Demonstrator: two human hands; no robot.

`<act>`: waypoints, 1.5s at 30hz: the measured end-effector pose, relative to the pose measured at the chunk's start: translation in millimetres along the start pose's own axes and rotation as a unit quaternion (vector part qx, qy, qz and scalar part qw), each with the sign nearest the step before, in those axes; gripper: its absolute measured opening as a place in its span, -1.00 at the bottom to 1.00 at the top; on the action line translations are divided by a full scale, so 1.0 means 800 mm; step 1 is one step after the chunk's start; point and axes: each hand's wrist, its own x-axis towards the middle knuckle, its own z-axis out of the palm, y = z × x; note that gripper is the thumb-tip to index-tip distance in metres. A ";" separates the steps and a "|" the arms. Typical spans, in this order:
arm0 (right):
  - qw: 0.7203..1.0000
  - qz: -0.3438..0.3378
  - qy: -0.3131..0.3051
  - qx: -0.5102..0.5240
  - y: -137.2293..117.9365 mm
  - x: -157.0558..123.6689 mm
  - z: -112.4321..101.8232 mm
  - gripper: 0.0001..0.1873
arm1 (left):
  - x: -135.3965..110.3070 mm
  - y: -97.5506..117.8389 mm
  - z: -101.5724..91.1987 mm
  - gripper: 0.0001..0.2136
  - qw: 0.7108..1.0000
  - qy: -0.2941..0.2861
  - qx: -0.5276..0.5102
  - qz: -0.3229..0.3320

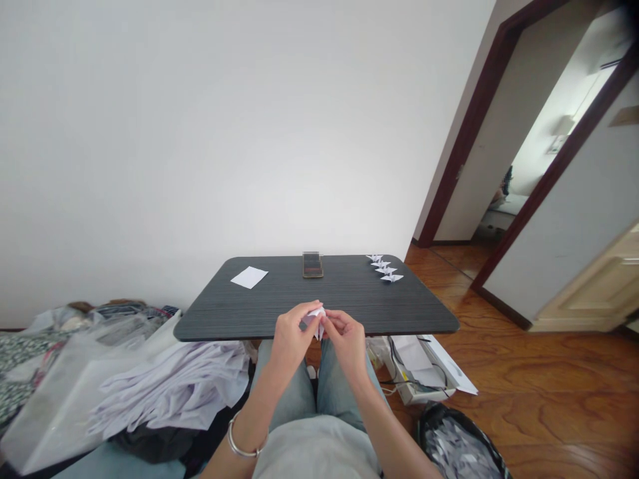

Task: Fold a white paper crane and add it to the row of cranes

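Just above the table's near edge, my left hand (293, 338) and my right hand (345, 340) pinch a small piece of folded white paper (316, 320) between their fingertips. Much of the fold is hidden by my fingers. On the dark grey wood-grain table (259, 313), a flat white paper sheet (248, 277) lies at the far left. A row of several white origami cranes (383, 268) runs along the far right. A dark, phone-sized object in a clear holder (312, 265) stands at the far edge.
A white wall (200, 133) rises behind the table. Clothes and plastic bags (164, 386) are heaped on my left. Cables and white packaging (414, 369) lie below the table's right end, with a black bag (459, 442) near them. A doorway (504, 133) opens onto a wood floor.
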 end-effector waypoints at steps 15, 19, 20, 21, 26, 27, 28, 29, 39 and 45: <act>0.999 -0.030 -0.006 -0.011 0.002 0.000 0.000 -0.74 | -0.005 0.009 0.000 -0.79 1.000 -0.004 -0.013 0.003; 1.000 -0.025 -0.003 -0.009 0.003 0.001 0.000 -0.72 | -0.005 0.007 -0.002 -0.76 1.000 -0.026 -0.011 0.009; 1.000 -0.024 -0.002 -0.008 0.002 0.001 -0.001 -0.71 | -0.005 0.007 -0.003 -0.76 0.999 -0.032 -0.010 0.010; 1.000 -0.023 -0.002 -0.007 0.002 0.000 -0.001 -0.71 | -0.004 0.007 -0.004 -0.75 0.999 -0.038 -0.008 0.011; 1.000 -0.024 -0.005 -0.010 0.001 -0.001 -0.002 -0.72 | -0.002 0.006 -0.007 -0.74 0.998 -0.058 -0.011 0.029; 1.000 -0.024 -0.003 -0.011 0.001 -0.001 -0.002 -0.72 | -0.002 0.006 -0.008 -0.74 0.998 -0.061 -0.011 0.033; 1.000 -0.025 -0.001 -0.012 0.001 -0.001 -0.002 -0.71 | -0.002 0.006 -0.008 -0.74 0.997 -0.063 -0.011 0.036; 1.000 -0.025 -0.001 -0.012 0.000 -0.001 -0.002 -0.71 | -0.002 0.006 -0.009 -0.73 0.997 -0.066 -0.010 0.039; 1.000 -0.025 -0.001 -0.007 0.000 -0.001 -0.002 -0.73 | -0.005 0.002 -0.008 -0.74 0.996 -0.057 0.016 0.066; 1.000 -0.029 0.006 0.001 0.001 -0.001 -0.003 -0.74 | -0.009 0.001 -0.009 -0.82 0.999 -0.025 -0.017 0.035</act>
